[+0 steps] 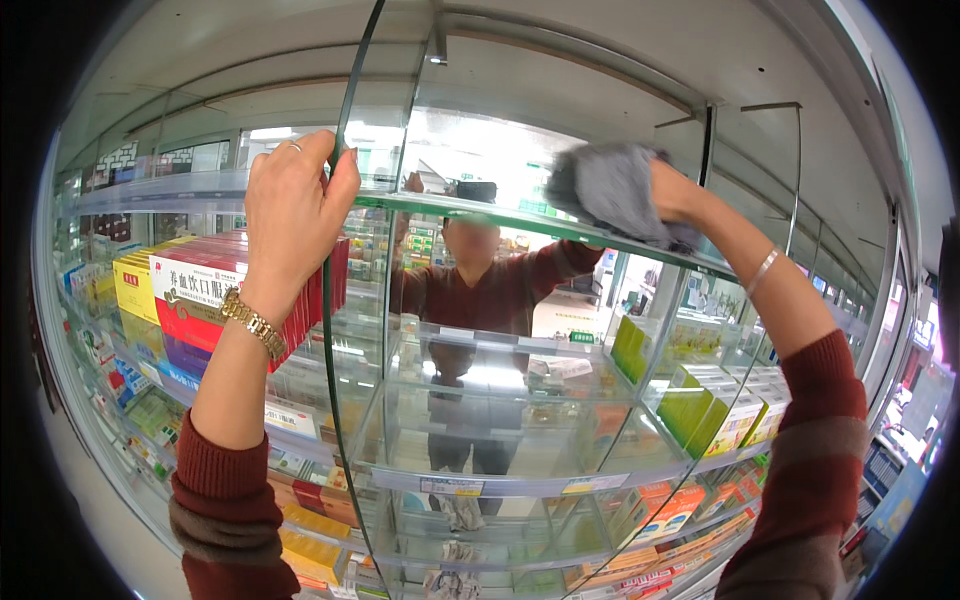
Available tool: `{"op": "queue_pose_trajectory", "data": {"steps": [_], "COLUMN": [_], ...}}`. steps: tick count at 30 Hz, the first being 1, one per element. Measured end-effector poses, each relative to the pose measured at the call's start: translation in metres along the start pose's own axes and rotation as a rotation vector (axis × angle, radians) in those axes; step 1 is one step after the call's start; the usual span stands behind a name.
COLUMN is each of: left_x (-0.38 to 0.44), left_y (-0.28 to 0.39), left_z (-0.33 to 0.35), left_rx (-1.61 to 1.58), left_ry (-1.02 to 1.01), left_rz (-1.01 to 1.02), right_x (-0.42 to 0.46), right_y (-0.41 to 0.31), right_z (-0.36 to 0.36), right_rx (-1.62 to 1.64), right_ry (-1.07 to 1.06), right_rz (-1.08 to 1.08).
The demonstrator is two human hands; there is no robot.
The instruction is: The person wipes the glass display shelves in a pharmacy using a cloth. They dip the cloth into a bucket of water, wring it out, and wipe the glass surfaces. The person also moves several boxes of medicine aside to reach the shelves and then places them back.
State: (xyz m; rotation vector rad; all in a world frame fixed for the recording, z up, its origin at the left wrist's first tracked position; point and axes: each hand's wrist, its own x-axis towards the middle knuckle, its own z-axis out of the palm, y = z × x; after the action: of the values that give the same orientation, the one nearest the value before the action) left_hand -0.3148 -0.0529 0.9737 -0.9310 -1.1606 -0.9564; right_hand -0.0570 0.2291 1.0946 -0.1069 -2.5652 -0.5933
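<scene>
My left hand (300, 202) is raised, its fingers curled around the upright edge of a glass panel (335, 300) at the left of centre. At the upper right, my right hand (675, 191) has a grey cloth (615, 187) bunched in its grip, over the upper glass shelf (480, 212). The cloth is blurred, and it covers most of the fingers. Behind the shelves, a mirrored back reflects a person in a striped sweater with raised arms.
Red, yellow and white medicine boxes (195, 292) stand beneath my left forearm. Green-and-white boxes (712, 409) are on the right, orange-and-white boxes (656, 510) below them. A shelf edge strip (517, 482) carries labels. Crumpled paper (459, 510) lies low in the middle.
</scene>
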Motion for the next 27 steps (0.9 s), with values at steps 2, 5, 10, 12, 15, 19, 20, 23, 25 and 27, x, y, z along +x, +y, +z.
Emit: {"op": "queue_pose_trajectory", "data": {"steps": [2, 5, 10, 12, 15, 19, 20, 23, 25, 27], "left_x": [0.002, 0.002, 0.002, 0.003, 0.002, 0.003, 0.002, 0.002, 0.005, 0.001], "left_y": [0.004, 0.002, 0.000, 0.003, -0.003, 0.000, 0.001, 0.004, 0.003, 0.000], "left_z": [-0.002, -0.002, -0.002, -0.005, -0.004, -0.005, -0.005, -0.001, -0.002, 0.003], "left_rx": [-0.018, -0.014, 0.038, 0.034, 0.010, 0.042, 0.047, 0.036, 0.069, 0.119], "left_ry": [-0.016, -0.038, -0.035, -0.058, -0.084, -0.048, -0.041, -0.080, -0.091, -0.004], "left_rz": [0.006, -0.022, 0.005, -0.021, -0.024, -0.010, -0.005, -0.053, -0.053, 0.004], "right_x": [0.033, 0.068, 0.068, 0.062, 0.035, -0.049, -0.064, -0.077, -0.083, -0.083], "right_y": [-0.040, -0.122, -0.172, -0.151, -0.095, -0.011, -0.005, -0.011, 0.008, -0.024], "right_z": [-0.007, -0.007, -0.008, -0.007, 0.000, -0.005, -0.011, -0.014, -0.010, -0.014], "right_rx": [0.354, 0.543, 0.408, 0.405, 0.327, 0.319, 0.259, 0.329, 0.295, 0.427], "right_ry": [-0.085, -0.258, -0.443, -0.513, -0.469, -0.348, -0.376, -0.348, -0.249, -0.092], "right_rz": [-0.078, 0.018, 0.018, 0.002, 0.124, 0.597, 0.508, 0.784, 0.613, 0.409]}}
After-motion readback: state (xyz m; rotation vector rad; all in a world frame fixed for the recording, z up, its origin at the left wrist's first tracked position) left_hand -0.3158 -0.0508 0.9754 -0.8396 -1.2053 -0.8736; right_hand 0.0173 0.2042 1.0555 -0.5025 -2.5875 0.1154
